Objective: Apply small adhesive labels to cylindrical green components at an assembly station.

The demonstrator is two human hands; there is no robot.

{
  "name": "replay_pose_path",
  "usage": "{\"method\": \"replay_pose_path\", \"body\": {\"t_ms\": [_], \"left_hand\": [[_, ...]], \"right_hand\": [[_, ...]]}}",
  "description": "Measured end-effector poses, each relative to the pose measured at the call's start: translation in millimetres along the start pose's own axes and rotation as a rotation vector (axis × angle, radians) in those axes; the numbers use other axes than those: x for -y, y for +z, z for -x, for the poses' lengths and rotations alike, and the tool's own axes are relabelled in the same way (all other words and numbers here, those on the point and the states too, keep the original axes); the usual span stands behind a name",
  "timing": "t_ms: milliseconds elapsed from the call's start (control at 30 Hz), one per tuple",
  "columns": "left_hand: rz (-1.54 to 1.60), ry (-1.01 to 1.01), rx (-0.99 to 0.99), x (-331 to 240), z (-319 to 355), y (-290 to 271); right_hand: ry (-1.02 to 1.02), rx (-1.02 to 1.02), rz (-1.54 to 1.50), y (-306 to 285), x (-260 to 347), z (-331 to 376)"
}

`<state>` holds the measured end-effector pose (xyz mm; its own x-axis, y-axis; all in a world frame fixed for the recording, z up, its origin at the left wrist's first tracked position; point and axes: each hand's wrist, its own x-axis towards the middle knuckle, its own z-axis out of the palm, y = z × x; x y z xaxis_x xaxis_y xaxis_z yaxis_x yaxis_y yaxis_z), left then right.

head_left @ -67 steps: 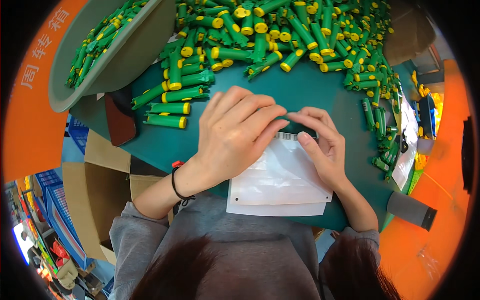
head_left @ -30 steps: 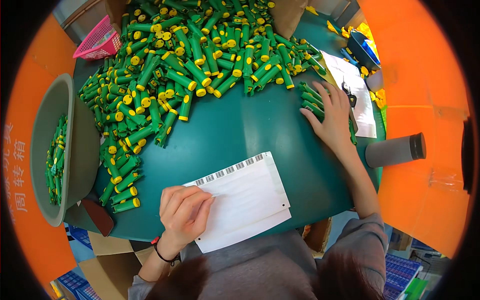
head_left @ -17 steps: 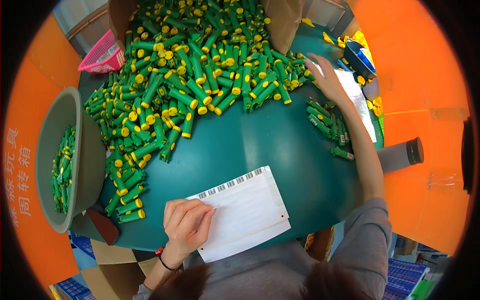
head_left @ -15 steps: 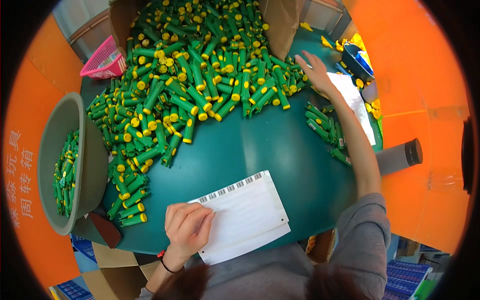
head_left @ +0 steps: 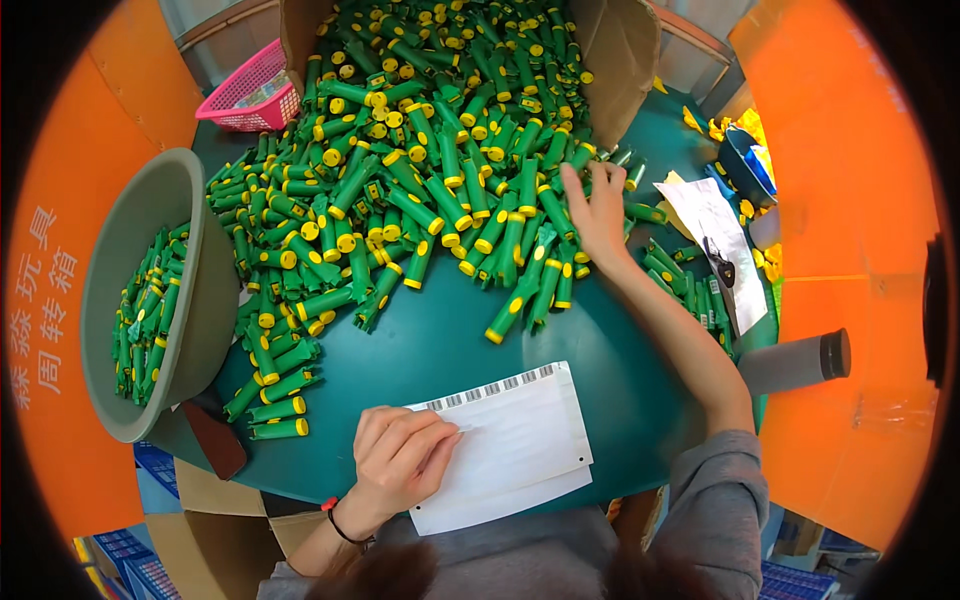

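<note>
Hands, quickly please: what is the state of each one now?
Left hand: open, fingers resting flat on the white bag.
Right hand: open, fingers reaching into the green tubes, holding nothing visible.

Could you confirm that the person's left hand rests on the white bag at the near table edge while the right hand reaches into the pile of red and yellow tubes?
Not quite: the tubes are green with yellow ends, not red, as the head view shows. The rest holds: the left hand rests on the white bag at the near table edge, and the right hand reaches into the pile.

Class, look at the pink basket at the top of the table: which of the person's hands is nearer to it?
Left. The left hand rests on the white bag; the right hand, among green tubes, looks slightly farther from the pink basket.
</note>
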<state>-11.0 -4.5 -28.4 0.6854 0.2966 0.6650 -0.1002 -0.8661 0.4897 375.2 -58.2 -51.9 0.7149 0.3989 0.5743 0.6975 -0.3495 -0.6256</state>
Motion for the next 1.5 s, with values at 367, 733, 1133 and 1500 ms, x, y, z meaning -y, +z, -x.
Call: {"method": "replay_pose_path", "body": {"t_ms": [367,733,1133,1500], "left_hand": [[-0.071,-0.031,-0.02,1,-1,-4],[0.064,-0.099,0.076,1,-4,-7],[0.028,-0.117,0.078,3,-6,-1],[0.033,-0.188,0.088,2,-8,-2]], "right_hand": [[-0.359,0.128,-0.179,52,73,-61],[0.072,0.443,0.163,84,36,-252],[-0.122,0.616,0.168,108,90,-187],[-0.201,0.632,0.206,96,123,-280]]}}
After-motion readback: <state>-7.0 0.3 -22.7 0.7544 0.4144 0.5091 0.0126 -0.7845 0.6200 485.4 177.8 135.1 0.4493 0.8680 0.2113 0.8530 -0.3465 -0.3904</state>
